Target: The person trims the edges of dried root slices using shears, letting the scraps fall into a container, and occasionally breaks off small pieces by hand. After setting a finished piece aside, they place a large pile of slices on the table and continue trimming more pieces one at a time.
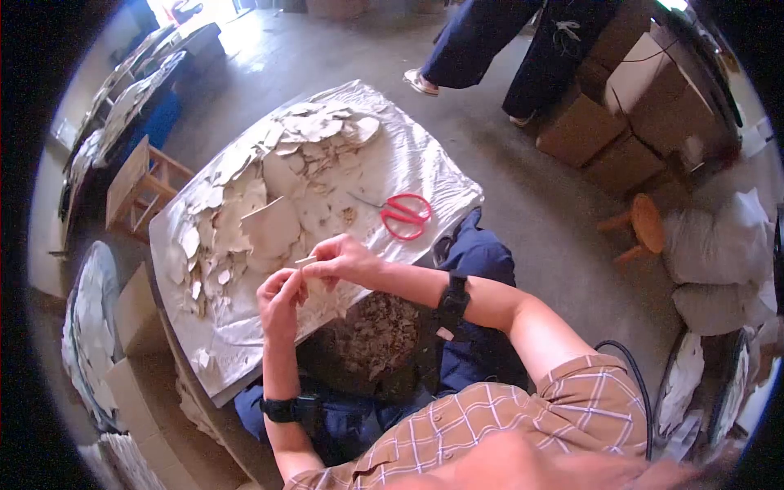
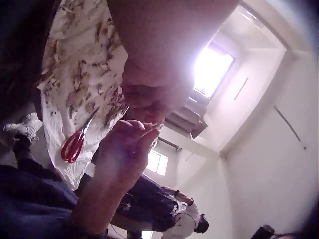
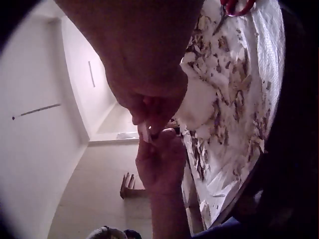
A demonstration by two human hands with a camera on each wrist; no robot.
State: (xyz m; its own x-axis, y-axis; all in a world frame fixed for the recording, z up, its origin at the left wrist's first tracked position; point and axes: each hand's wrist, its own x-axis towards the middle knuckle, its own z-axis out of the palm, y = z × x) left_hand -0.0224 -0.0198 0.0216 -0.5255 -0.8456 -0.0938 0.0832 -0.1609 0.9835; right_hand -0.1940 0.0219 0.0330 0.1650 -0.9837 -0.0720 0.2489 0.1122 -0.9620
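Note:
Both hands meet over the near edge of a table covered with a white woven sheet [image 1: 433,159]. Between their fingertips is a small pale, flat flake [image 1: 306,261], mostly hidden by the fingers. My left hand [image 1: 282,298] pinches it from the left, thumb and fingers together. From the other side my right hand [image 1: 347,260] pinches the same flake, which shows as a light sliver [image 3: 146,132] in the right wrist view. Just beyond the hands lies a larger flat pale piece [image 1: 273,229]. Red-handled scissors [image 1: 406,216] rest on the sheet to the right.
A heap of pale, brittle flakes [image 1: 327,131] spreads over the far and left table. Brown scraps [image 1: 380,331] fill a spot below the edge, between the knees. Cardboard boxes [image 1: 584,126], a round wooden stool [image 1: 648,224] and a standing person's dark trousers [image 1: 482,41] are beyond.

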